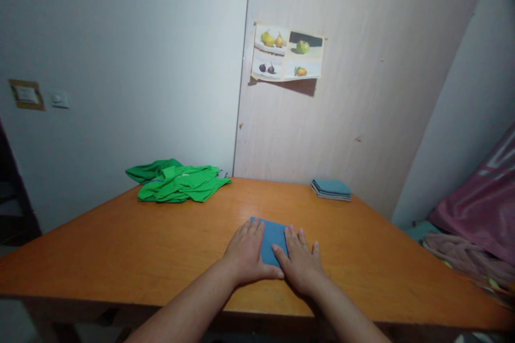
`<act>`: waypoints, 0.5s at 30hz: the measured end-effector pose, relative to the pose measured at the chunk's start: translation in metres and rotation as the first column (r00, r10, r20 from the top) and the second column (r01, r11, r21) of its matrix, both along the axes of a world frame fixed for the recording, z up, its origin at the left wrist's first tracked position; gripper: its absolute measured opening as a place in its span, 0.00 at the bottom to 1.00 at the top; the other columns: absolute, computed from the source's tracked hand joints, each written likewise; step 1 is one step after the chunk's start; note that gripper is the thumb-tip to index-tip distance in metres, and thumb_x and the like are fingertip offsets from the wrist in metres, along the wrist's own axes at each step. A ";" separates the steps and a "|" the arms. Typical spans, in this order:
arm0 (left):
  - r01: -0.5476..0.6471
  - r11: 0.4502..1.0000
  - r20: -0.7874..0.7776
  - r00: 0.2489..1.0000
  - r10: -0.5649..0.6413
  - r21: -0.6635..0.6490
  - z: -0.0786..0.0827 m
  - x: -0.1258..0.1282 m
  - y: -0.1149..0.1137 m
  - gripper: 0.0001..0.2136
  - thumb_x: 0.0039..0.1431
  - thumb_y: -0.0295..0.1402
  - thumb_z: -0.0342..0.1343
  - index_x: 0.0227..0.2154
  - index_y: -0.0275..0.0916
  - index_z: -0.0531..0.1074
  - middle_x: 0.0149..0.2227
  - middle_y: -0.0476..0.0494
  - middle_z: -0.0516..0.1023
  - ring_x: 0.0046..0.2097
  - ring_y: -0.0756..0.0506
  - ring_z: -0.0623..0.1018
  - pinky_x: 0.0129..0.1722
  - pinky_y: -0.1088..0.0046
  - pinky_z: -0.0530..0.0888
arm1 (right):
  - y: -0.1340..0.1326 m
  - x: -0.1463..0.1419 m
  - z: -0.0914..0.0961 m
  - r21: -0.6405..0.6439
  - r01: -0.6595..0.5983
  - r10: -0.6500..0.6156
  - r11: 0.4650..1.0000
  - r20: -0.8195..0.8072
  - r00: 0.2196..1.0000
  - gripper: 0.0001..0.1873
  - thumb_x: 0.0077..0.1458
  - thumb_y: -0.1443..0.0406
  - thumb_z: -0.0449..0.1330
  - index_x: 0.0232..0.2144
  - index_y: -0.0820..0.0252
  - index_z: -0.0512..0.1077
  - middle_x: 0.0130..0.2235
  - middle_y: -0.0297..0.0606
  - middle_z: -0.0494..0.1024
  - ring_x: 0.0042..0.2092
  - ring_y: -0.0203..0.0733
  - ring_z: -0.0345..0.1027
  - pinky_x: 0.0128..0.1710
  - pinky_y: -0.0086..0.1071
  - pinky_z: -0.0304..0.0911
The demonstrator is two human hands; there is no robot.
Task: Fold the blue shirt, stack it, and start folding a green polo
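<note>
- Blue cloth [271,244], apparently folded: is lying flat between and beneath both hands, serving as reference for all other places
- Long axis: is remaining undetermined, since fingers are covering both side edges; its far edge is slanting slightly, the right corner sitting nearer the wearer
- Left hand [247,254]: is resting open, palm down, its fingers overlapping the cloth's left side, its thumb pointing rightward along the near edge
- Right hand [301,262]: is spreading open, gripping nothing, its thumb and forefinger touching the cloth's right side; neither hand is lying clearly nearer
- Wooden table [161,246]: is supporting the cloth from below
- Folded stack [332,186], blue over checked: is lying beyond the cloth, to its right
- Green garment [183,185]: is lying crumpled beyond the cloth, to its left
- Fruit print [286,64]: is hanging well above and beyond the cloth
</note>
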State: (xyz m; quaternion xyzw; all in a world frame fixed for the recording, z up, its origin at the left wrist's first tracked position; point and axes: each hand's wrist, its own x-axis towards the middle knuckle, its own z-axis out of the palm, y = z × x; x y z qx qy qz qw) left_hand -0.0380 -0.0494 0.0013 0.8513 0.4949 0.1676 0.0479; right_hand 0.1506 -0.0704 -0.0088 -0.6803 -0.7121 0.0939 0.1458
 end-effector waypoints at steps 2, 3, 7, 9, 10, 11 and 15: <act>-0.013 1.000 0.008 1.000 0.013 -0.005 0.000 -0.003 -0.002 0.64 0.36 0.72 0.55 0.68 0.28 0.51 0.70 0.22 0.50 0.70 0.27 0.49 0.67 0.48 0.51 | 0.001 0.001 -0.004 0.019 0.024 -0.023 1.000 -0.022 0.999 0.44 0.63 0.42 0.40 0.70 0.62 0.46 0.72 0.47 0.44 0.72 0.58 0.30 0.65 0.67 0.26; -0.021 1.000 0.016 1.000 0.021 -0.008 0.001 -0.005 -0.004 0.63 0.36 0.72 0.55 0.68 0.28 0.51 0.70 0.23 0.50 0.71 0.28 0.49 0.67 0.48 0.51 | 0.001 0.002 -0.006 0.027 0.037 -0.036 0.999 -0.039 0.999 0.44 0.63 0.42 0.40 0.70 0.62 0.47 0.72 0.47 0.45 0.72 0.58 0.30 0.65 0.66 0.26; -0.048 0.998 0.104 0.993 0.051 -0.034 0.000 -0.015 -0.005 0.52 0.51 0.69 0.47 0.68 0.34 0.52 0.70 0.28 0.51 0.71 0.31 0.51 0.66 0.45 0.50 | 0.005 0.009 -0.013 0.062 0.092 -0.081 0.994 -0.155 0.985 0.46 0.62 0.41 0.41 0.70 0.67 0.49 0.71 0.50 0.49 0.72 0.57 0.29 0.66 0.62 0.27; -0.080 0.996 0.208 0.974 0.088 -0.044 -0.001 -0.021 -0.001 0.42 0.61 0.63 0.38 0.68 0.34 0.54 0.69 0.30 0.54 0.70 0.35 0.54 0.67 0.49 0.51 | 0.007 0.016 -0.016 0.097 0.122 -0.093 0.988 -0.255 0.962 0.46 0.62 0.41 0.40 0.69 0.68 0.50 0.70 0.51 0.51 0.72 0.55 0.30 0.67 0.60 0.30; -0.107 0.994 0.273 0.955 0.113 -0.039 -0.002 -0.024 0.002 0.39 0.64 0.60 0.36 0.67 0.34 0.56 0.69 0.31 0.57 0.69 0.36 0.56 0.66 0.52 0.53 | 0.008 0.020 -0.017 0.121 0.141 -0.096 0.982 -0.323 0.942 0.46 0.62 0.41 0.40 0.69 0.69 0.51 0.70 0.52 0.52 0.72 0.54 0.31 0.68 0.58 0.32; -0.139 0.990 0.344 0.928 0.140 -0.029 -0.002 -0.027 0.006 0.37 0.66 0.58 0.34 0.66 0.33 0.58 0.67 0.31 0.60 0.68 0.37 0.59 0.66 0.55 0.54 | 0.009 0.023 -0.019 0.146 0.165 -0.096 0.975 -0.393 0.915 0.46 0.62 0.41 0.40 0.68 0.70 0.52 0.69 0.53 0.53 0.72 0.53 0.32 0.68 0.55 0.34; -0.196 0.981 0.623 0.765 0.162 -0.015 -0.003 -0.033 0.019 0.31 0.68 0.54 0.34 0.55 0.37 0.69 0.59 0.33 0.73 0.60 0.40 0.71 0.61 0.62 0.64 | 0.010 0.032 -0.023 0.213 0.249 -0.089 0.945 -0.564 0.821 0.47 0.62 0.41 0.39 0.65 0.74 0.59 0.68 0.55 0.57 0.71 0.52 0.43 0.69 0.46 0.41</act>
